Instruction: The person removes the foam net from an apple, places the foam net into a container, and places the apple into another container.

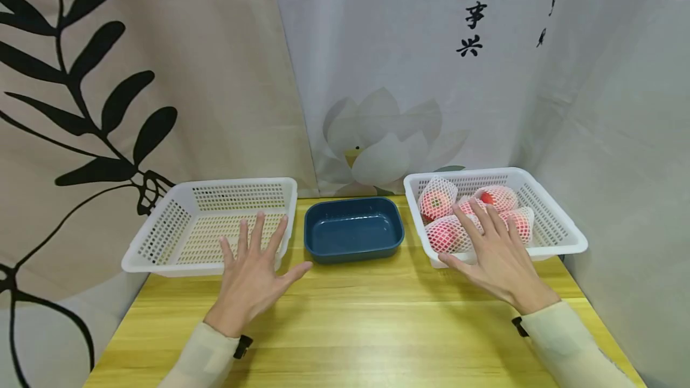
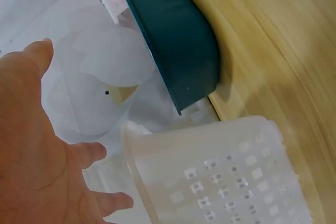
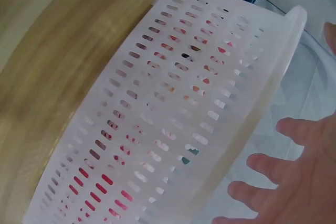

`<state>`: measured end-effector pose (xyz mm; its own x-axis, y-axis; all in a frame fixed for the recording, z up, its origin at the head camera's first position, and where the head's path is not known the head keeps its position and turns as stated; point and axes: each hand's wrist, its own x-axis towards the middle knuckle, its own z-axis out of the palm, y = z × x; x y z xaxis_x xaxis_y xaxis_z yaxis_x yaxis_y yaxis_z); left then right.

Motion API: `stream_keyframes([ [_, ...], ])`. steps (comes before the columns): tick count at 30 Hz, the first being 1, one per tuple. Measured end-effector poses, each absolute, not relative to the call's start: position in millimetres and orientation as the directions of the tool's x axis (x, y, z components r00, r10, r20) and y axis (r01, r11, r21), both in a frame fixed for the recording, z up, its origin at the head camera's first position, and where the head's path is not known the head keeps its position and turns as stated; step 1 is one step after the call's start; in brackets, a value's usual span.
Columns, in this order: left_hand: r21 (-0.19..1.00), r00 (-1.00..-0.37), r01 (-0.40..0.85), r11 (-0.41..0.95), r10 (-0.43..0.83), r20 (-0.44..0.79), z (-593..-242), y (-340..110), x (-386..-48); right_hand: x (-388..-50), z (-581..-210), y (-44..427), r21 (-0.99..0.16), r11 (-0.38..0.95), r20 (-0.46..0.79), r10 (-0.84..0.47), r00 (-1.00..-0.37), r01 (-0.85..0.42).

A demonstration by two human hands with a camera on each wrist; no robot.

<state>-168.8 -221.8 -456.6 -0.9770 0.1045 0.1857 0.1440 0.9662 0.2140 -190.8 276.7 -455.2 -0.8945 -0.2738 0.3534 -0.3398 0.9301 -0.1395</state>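
Observation:
My left hand (image 1: pixel 250 280) hovers with fingers spread over the near right corner of a white perforated basket (image 1: pixel 202 269), which has nothing in it. On the right, my other hand (image 1: pixel 498 259) is spread above the near rim of a second white basket (image 1: pixel 555 238). Several round red fruits (image 1: pixel 438 197) in white foam nets lie in that basket, partly hidden by the fingers; their kind is unclear. Between the baskets stands a dark blue rectangular dish (image 1: pixel 353 229), with nothing inside. Neither hand holds anything. The right wrist view shows red through the slots of the basket wall (image 3: pixel 157 103).
All three containers stand along the back of a yellow wood-grain table (image 1: pixel 356 328). Behind them hangs a pale printed cloth (image 1: pixel 388 47) with a flower and black characters. A beige cloth (image 1: pixel 215 64) with black leaves hangs at the left.

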Motion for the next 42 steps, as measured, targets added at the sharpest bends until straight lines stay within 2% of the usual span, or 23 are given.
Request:
stream_keyframes([
  [10,0.263,-0.971,0.166,0.95,0.112,0.212,-455,-205,-172,-199,-449,275,-0.135,0.92,0.369,-0.298,-0.88,-0.369],
  [28,0.274,-0.942,0.281,0.92,0.209,0.264,-458,-153,-178,-214,-429,274,-0.178,0.91,0.249,-0.326,-0.912,-0.374],
  [42,0.273,-0.922,0.352,0.895,0.282,0.264,-462,-115,-188,-235,-412,270,-0.15,0.908,0.196,-0.36,-0.912,-0.39],
])
